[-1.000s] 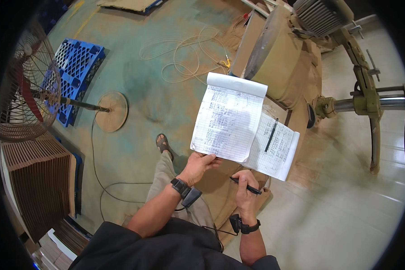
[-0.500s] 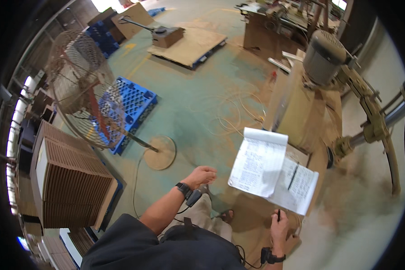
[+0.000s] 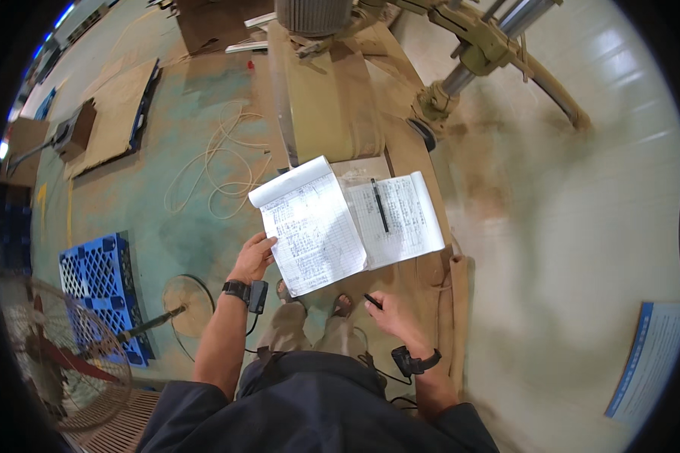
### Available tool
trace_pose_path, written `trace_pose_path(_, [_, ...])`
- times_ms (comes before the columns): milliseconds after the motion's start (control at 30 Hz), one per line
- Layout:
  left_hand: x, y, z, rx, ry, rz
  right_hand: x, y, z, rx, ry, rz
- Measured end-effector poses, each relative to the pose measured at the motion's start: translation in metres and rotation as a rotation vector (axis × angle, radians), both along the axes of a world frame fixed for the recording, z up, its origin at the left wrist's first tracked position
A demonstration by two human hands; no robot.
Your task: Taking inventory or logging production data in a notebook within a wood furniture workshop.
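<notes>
A notebook [image 3: 313, 234] with handwritten pages lies open below the machine, its left part overlapping the right and its top curled over. My left hand [image 3: 253, 258] grips its left edge, fingers bent around the paper. Across the right-hand page [image 3: 413, 219] rests a black pen [image 3: 379, 205]. Below the notebook's lower edge, my right hand [image 3: 395, 315] is closed around another slim black pen [image 3: 372, 301], whose end sticks out past the fingers. Both wrists wear black straps with small devices.
A yellowish machine bed [image 3: 321, 106] with a grey motor [image 3: 313, 15] stands beyond the notebook. A caged fan [image 3: 68, 355] and blue pallet [image 3: 102, 291] are at the left. Loose cable [image 3: 219, 170] lies coiled on the floor. A pale wall [image 3: 551, 249] rises at right.
The view has swung to the right, toward the notebook. My left hand has gone from free air to the notebook's left edge. My right hand still holds its pen, now below the pages.
</notes>
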State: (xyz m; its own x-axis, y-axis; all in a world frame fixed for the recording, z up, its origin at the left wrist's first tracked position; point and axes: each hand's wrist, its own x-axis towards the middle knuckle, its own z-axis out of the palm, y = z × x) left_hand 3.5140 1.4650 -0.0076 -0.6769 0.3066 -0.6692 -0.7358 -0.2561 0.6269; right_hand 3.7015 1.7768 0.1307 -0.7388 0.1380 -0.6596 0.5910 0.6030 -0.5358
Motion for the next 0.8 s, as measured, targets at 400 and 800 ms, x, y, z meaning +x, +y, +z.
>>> trace_pose_path(400, [-0.010, 0.005, -0.001, 0.217, -0.076, -0.011, 0.031, -0.021, -0.009, 0.026, -0.041, -0.056])
trace_pose_path(800, [-0.010, -0.002, -0.011, 0.271, -0.153, -0.050, 0.025, -0.042, -0.028, -0.056, 0.243, -0.059])
